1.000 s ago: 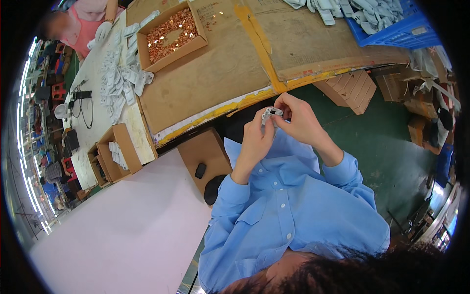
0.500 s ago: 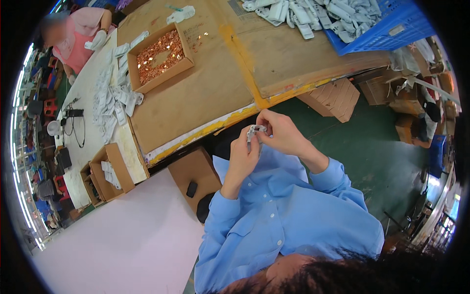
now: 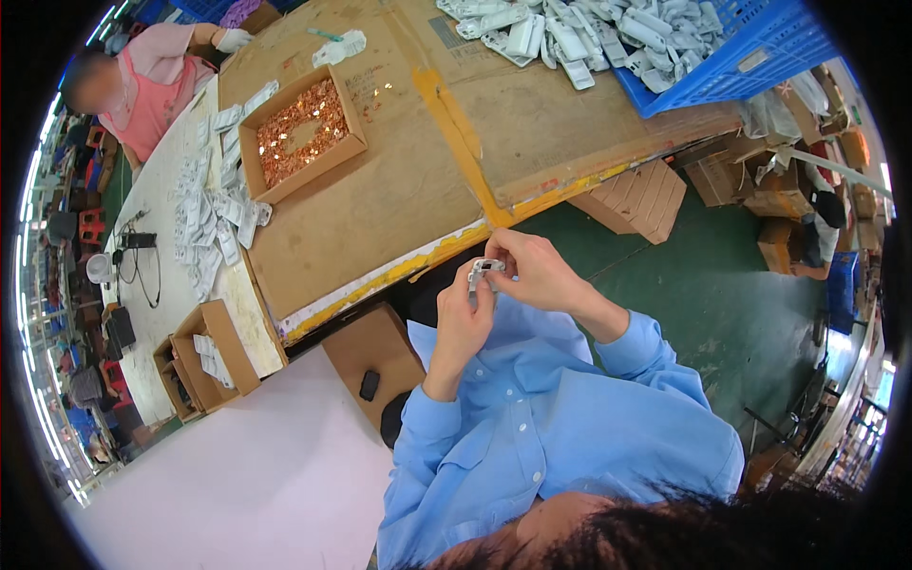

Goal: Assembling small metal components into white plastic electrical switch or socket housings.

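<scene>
Holding a small whitish plastic part (image 3: 485, 270) between both hands, just off the near edge of the cardboard-covered table (image 3: 408, 190). Pinching its left side between thumb and fingers of the left hand (image 3: 460, 326). Pinching its right side with bent fingers of the right hand (image 3: 539, 273); exact fingertip contact too small to tell. At the far left, with an open carton (image 3: 318, 175) of copper-coloured pieces (image 3: 323, 112) beside piled whitish parts (image 3: 201, 223); at the far right, with a blue crate (image 3: 746, 71).
</scene>
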`<state>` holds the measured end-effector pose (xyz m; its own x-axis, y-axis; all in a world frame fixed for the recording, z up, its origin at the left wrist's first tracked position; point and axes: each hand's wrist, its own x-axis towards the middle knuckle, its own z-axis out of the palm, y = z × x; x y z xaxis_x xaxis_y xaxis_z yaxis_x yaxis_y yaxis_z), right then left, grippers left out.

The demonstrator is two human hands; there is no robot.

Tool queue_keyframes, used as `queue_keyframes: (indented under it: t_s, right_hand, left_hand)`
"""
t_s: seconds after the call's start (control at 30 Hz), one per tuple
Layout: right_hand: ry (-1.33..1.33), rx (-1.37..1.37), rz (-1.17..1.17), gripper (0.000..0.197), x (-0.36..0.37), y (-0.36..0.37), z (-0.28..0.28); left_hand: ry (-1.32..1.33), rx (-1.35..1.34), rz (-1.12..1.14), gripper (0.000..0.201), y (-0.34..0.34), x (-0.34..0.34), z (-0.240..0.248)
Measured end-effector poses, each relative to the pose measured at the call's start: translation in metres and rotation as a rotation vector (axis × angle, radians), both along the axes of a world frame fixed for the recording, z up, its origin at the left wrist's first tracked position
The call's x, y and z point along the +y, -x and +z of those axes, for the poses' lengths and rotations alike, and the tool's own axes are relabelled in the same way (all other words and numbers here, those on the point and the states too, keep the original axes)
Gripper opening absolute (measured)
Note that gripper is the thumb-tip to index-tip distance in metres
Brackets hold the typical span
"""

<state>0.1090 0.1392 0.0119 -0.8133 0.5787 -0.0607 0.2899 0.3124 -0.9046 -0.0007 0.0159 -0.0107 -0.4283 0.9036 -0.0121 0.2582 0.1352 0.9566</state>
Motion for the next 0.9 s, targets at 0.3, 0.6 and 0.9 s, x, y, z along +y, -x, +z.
queue_keyframes:
  t_s: [0.3,0.6,0.9]
  right_hand:
    - [0.157,0.098,0.212,0.027,0.041,0.036,0.009]
    - [-1.029,-0.086,-0.337,0.06,0.295,0.093,-0.019]
    - [-1.065,-0.353,-0.181,0.049,0.377,0.108,-0.047]
  left_hand:
    - [0.136,-0.075,0.092,0.028,0.052,-0.021,-0.001]
    - [0.062,0.148,0.896,0.035,0.273,-0.079,-0.013]
    - [0.182,0.614,1.14,0.04,0.424,-0.061,-0.025]
